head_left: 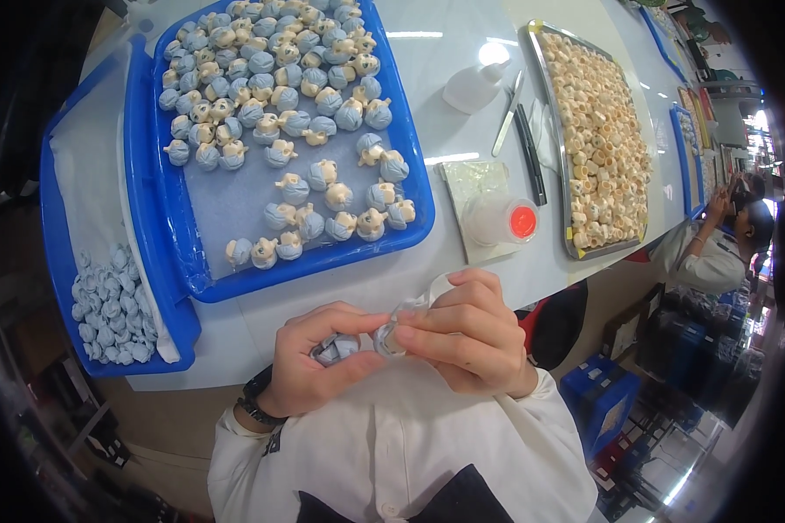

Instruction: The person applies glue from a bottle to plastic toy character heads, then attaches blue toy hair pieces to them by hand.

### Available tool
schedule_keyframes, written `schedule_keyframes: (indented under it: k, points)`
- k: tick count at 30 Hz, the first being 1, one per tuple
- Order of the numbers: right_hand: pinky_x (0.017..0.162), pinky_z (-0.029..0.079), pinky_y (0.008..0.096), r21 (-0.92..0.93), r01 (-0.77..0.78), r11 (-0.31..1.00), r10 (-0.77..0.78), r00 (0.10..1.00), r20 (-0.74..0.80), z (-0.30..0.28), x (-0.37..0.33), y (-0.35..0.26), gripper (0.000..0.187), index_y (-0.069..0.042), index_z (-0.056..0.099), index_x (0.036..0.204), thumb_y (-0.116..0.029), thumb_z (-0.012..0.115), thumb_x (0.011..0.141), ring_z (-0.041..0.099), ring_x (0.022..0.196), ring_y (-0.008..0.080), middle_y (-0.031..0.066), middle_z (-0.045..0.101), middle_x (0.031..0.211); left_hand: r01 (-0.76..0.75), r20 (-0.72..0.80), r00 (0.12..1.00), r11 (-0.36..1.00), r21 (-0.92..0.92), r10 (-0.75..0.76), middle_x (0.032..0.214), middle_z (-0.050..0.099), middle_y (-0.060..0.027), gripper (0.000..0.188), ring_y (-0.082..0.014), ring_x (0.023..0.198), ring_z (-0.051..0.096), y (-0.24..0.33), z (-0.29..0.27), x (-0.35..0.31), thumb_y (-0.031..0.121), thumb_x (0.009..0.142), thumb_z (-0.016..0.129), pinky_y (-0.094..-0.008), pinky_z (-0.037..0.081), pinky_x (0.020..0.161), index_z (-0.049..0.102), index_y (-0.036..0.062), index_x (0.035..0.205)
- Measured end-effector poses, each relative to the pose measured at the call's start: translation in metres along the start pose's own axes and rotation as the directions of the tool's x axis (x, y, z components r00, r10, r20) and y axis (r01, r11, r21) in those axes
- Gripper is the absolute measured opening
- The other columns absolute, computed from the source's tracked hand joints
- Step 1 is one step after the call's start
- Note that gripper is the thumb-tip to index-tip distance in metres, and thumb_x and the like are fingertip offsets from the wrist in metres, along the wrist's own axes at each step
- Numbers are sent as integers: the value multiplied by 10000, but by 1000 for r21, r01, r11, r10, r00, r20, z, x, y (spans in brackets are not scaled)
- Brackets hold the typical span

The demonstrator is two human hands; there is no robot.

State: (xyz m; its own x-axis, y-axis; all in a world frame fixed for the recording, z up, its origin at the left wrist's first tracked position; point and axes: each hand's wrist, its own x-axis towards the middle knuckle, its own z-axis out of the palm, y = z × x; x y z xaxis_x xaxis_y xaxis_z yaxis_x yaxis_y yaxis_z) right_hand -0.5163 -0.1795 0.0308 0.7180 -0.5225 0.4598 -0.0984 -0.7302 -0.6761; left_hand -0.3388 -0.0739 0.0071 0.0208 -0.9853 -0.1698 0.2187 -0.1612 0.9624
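My left hand (327, 349) is closed, with a grey-blue hair piece (336, 349) curled in its fingers. Its thumb and fingertips also reach a small pale piece (391, 338), mostly hidden, which looks like a doll head. My right hand (471, 336) pinches that same piece from the other side. Something whitish and thin (420, 298), perhaps tissue or film, shows by the right fingertips. Both hands are close together in front of my chest, just off the table's near edge.
A blue tray (314, 260) holds many doll heads with grey-blue hair. Left of it, another blue tray (61, 187) has loose hair pieces. A white bottle (473, 90), tweezers (508, 113), a black pen (529, 155), a red-topped cup (497, 220) and a metal tray (556, 131) of beige heads lie rightward.
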Motion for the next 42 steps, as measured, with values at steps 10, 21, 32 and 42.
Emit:
schedule_keyframes:
  k: [10,21,32,42]
  points:
    - [782,424,370,75,8,997,-6,999,-34,10,-9,0,293,-87,683,910,-95,778,633,538,667,159,29,642,832,22,37,999,998,-63,-20,938,624,-98,309,-114,802,552,0,1,0,164,801,675,-239,428,720,612,-21,1040]
    - [672,421,320,-3,113,994,-112,983,-146,32,-3,3,419,-18,645,990,-195,758,627,539,756,198,59,634,882,35,-31,999,980,-196,-42,809,561,-37,308,-82,756,504,-8,0,-7,223,846,643,-214,395,686,600,-27,1021]
    - [656,430,321,-173,148,974,-175,972,-157,58,34,26,318,29,604,930,-97,655,642,542,730,208,76,578,839,-220,-424,905,904,-366,48,818,469,-93,265,-69,514,387,8,-30,-27,191,779,554,-168,319,419,460,-4,932]
    - [852,421,395,-352,54,934,-79,995,-57,71,29,24,350,9,622,946,-119,644,621,525,987,255,120,566,1069,-177,-401,916,907,-381,10,932,437,-133,282,-73,495,374,2,-11,-15,140,754,566,-162,309,406,441,-9,958]
